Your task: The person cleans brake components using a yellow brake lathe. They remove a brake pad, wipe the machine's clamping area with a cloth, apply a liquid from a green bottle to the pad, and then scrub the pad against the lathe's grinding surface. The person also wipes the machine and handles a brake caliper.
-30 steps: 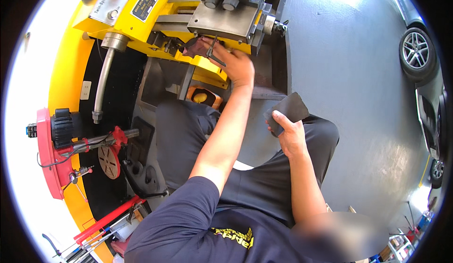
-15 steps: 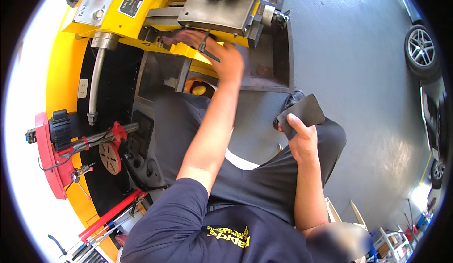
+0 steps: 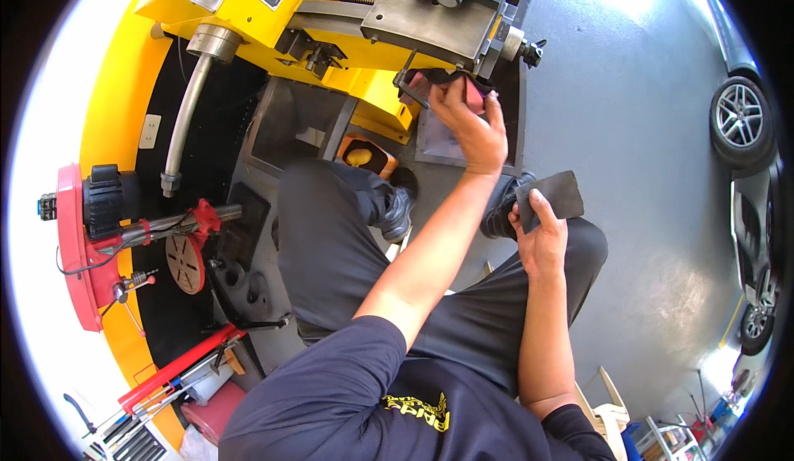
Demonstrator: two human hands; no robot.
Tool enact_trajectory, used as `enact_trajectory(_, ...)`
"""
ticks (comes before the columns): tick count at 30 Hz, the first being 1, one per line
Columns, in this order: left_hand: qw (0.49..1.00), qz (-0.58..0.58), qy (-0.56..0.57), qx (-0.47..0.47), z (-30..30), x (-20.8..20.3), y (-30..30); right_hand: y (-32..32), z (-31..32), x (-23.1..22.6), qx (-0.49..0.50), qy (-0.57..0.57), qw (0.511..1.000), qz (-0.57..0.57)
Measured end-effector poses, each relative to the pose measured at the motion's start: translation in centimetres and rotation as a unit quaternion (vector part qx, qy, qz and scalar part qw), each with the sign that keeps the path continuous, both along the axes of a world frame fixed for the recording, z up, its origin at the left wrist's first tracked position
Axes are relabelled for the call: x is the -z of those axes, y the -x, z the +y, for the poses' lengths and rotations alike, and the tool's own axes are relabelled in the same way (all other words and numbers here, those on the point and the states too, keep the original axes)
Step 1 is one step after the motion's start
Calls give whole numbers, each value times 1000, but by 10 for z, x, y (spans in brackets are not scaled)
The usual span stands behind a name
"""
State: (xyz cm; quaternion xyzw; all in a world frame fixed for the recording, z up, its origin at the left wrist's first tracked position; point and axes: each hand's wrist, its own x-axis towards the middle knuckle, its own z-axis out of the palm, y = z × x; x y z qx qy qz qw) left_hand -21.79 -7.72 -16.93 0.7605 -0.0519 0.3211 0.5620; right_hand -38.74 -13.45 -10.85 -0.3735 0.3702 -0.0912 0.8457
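Note:
My left hand (image 3: 473, 130) reaches up to the yellow lathe-like machine (image 3: 364, 56). Its fingers are closed on a crumpled red and black rag (image 3: 474, 95), pressed near the lower edge of the machine's steel slide (image 3: 426, 19). A thin T-handled lever (image 3: 405, 72) hangs just left of the rag. Over my right knee, my right hand (image 3: 542, 242) pinches a dark grey flat sheet (image 3: 556, 196) between thumb and fingers; it looks like sandpaper, though its grit cannot be made out.
Below the machine is a metal tray (image 3: 285, 122), with an orange box (image 3: 368, 157) holding something yellow by my foot. A red drill press (image 3: 83, 246) stands at the left. Cars with alloy wheels (image 3: 738, 112) are parked at the right, across the grey floor (image 3: 628, 114).
My left hand has moved right along the machine with the rag, from under the slide's left part to its right end. My right hand still holds the sheet, and the view has shifted slightly.

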Motion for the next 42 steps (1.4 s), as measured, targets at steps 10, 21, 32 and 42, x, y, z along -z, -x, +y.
enact_trajectory(10, 882, 176, -85, 428, 83, 5, 48, 14, -19, 19, 51, -35, 998, 0)
enact_trajectory(21, 842, 381, 302, 234, 252, -126, 22, 14, -15, -3, 46, -60, 996, -46)
enact_trajectory(32, 865, 210, 378, 254, 237, -206, -29, 17, -10, -4, 19, -48, 991, -127)
enact_trajectory(42, 891, 219, 355, 179, 243, -184, -45, 14, -5, -12, -11, -52, 992, -114)
